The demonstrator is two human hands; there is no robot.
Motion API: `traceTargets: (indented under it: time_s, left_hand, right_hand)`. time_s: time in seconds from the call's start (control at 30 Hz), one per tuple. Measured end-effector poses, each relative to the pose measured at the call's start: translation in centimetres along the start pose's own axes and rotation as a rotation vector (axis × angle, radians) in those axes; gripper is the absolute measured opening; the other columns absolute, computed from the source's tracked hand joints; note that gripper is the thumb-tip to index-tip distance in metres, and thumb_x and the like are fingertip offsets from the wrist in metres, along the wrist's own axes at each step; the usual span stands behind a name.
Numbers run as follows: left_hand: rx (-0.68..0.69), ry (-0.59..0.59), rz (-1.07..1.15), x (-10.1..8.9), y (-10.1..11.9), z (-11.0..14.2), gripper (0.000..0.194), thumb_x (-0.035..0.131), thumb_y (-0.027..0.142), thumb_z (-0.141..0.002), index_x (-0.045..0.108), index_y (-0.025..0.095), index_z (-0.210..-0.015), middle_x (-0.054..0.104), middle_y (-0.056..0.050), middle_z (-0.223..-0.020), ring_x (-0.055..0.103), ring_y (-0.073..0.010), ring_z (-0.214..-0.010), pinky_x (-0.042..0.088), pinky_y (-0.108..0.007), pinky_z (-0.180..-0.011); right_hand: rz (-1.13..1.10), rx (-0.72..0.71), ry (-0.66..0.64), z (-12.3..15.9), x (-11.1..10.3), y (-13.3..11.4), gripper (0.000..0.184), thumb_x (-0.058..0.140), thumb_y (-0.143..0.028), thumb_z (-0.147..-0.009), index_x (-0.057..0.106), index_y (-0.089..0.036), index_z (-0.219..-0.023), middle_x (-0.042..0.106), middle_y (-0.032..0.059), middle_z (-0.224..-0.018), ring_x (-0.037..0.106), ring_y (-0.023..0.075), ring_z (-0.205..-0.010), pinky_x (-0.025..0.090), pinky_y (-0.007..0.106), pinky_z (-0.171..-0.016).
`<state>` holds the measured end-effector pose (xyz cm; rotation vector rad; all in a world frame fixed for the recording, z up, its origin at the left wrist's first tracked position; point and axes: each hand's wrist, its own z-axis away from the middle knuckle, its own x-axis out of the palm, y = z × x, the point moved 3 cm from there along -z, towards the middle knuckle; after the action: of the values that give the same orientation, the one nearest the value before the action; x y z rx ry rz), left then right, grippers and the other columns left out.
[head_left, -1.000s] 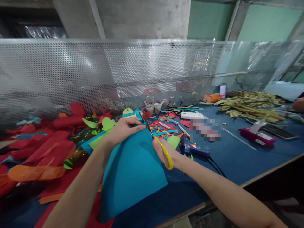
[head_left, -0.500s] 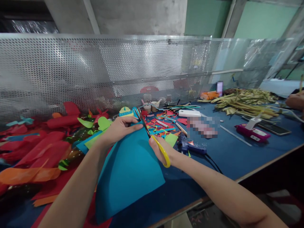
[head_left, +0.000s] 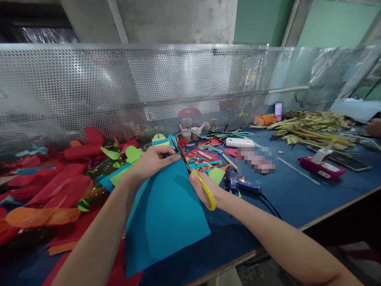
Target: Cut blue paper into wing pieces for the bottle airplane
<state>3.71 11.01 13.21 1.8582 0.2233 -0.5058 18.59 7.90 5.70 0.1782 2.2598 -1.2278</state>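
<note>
A large blue sheet [head_left: 166, 214], paper or felt, hangs from my left hand [head_left: 154, 161], which pinches its upper edge between thumb and fingers. My right hand [head_left: 202, 186] is closed round the yellow-handled scissors [head_left: 208, 194]. Their dark blades lie along the top of the sheet, close to my left thumb. Just beyond the blade tips is a narrow blue curled piece [head_left: 172, 139]. Small red, blue and green scraps [head_left: 205, 159] lie past the scissors.
Red cut shapes [head_left: 62, 186] pile up at the left. On the right are a blue glue gun [head_left: 241, 184], a purple power strip [head_left: 323, 167], a phone [head_left: 348, 159] and dried stalks [head_left: 309, 127]. A perforated metal panel [head_left: 166, 87] stands behind. Another person's hand [head_left: 373, 128] shows at the right edge.
The whole view has shifted slightly, so things sit a little further right. Both hands keep nearly the same hold on the sheet and the scissors.
</note>
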Motion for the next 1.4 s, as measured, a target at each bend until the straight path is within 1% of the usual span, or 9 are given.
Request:
traceTargets:
  time_s: [0.2, 0.37, 0.6, 0.83, 0.97, 1.1, 1.3, 1.4]
  left_hand:
    - [0.003, -0.015, 0.006, 0.02, -0.28, -0.02, 0.035, 0.076, 0.052, -0.055, 0.066, 0.019, -0.062, 0.062, 0.000, -0.069, 0.052, -0.0136, -0.061, 0.043, -0.023, -0.053]
    - [0.013, 0.005, -0.003, 0.03, -0.39, 0.01, 0.034, 0.075, 0.050, -0.057, 0.065, 0.018, -0.062, 0.062, 0.000, -0.072, 0.053, -0.0138, -0.064, 0.044, -0.023, -0.054]
    - [0.016, -0.022, -0.013, -0.01, -0.42, -0.03, 0.033, 0.074, 0.049, -0.058, 0.064, 0.018, -0.064, 0.061, -0.001, -0.075, 0.054, -0.0154, -0.068, 0.045, -0.025, -0.059]
    - [0.042, -0.008, -0.030, 0.06, -0.47, -0.04, 0.035, 0.073, 0.052, -0.059, 0.064, 0.019, -0.064, 0.063, -0.003, -0.078, 0.056, -0.0176, -0.072, 0.047, -0.028, -0.063]
    - [0.052, -0.003, -0.015, 0.00, -0.69, -0.14, 0.034, 0.074, 0.051, -0.058, 0.064, 0.018, -0.063, 0.063, -0.001, -0.074, 0.056, -0.0168, -0.070, 0.046, -0.027, -0.061]
    - [0.052, -0.008, -0.011, -0.06, -0.86, -0.19, 0.034, 0.074, 0.051, -0.059, 0.066, 0.018, -0.065, 0.063, -0.001, -0.073, 0.056, -0.0164, -0.068, 0.046, -0.026, -0.060]
    - [0.051, -0.002, -0.017, -0.04, -0.81, -0.12, 0.034, 0.073, 0.051, -0.060, 0.065, 0.018, -0.065, 0.063, -0.001, -0.073, 0.056, -0.0162, -0.068, 0.047, -0.026, -0.059]
    - [0.041, -0.009, -0.025, -0.06, -0.84, -0.13, 0.034, 0.073, 0.051, -0.060, 0.065, 0.018, -0.065, 0.062, -0.002, -0.073, 0.056, -0.0164, -0.068, 0.047, -0.026, -0.058]
  right_hand:
    - [-0.001, -0.006, 0.004, -0.03, 0.03, 0.08, 0.047, 0.015, -0.060, -0.090, 0.030, -0.022, -0.066, 0.037, -0.0015, -0.061, 0.038, 0.0134, -0.055, 0.033, 0.028, -0.054]
    - [0.005, -0.008, 0.011, -0.06, 0.11, 0.22, 0.050, 0.013, -0.063, -0.089, 0.032, -0.022, -0.066, 0.038, -0.0015, -0.060, 0.038, 0.0131, -0.054, 0.032, 0.027, -0.052]
    - [-0.007, -0.020, 0.019, 0.00, 0.13, 0.33, 0.049, 0.014, -0.061, -0.090, 0.034, -0.021, -0.067, 0.044, -0.0003, -0.062, 0.042, 0.0135, -0.055, 0.033, 0.027, -0.051]
    - [-0.009, -0.024, 0.017, 0.01, 0.18, 0.46, 0.048, 0.015, -0.057, -0.092, 0.034, -0.021, -0.066, 0.048, 0.0006, -0.062, 0.045, 0.0141, -0.055, 0.034, 0.028, -0.051]
    - [0.004, -0.005, 0.030, 0.03, 0.24, 0.59, 0.049, 0.014, -0.057, -0.092, 0.035, -0.022, -0.065, 0.047, 0.0003, -0.060, 0.043, 0.0142, -0.053, 0.033, 0.028, -0.050]
    - [0.006, -0.001, 0.023, -0.03, 0.34, 0.77, 0.050, 0.017, -0.060, -0.091, 0.036, -0.021, -0.065, 0.045, -0.0003, -0.060, 0.044, 0.0139, -0.054, 0.033, 0.027, -0.051]
    - [0.006, 0.008, 0.023, -0.05, 0.30, 0.66, 0.046, 0.022, -0.055, -0.093, 0.037, -0.021, -0.065, 0.046, -0.0009, -0.060, 0.044, 0.0132, -0.054, 0.033, 0.026, -0.051]
    - [0.007, 0.013, 0.029, -0.02, 0.22, 0.51, 0.046, 0.023, -0.055, -0.092, 0.036, -0.021, -0.064, 0.045, -0.0015, -0.059, 0.043, 0.0126, -0.053, 0.032, 0.026, -0.051]
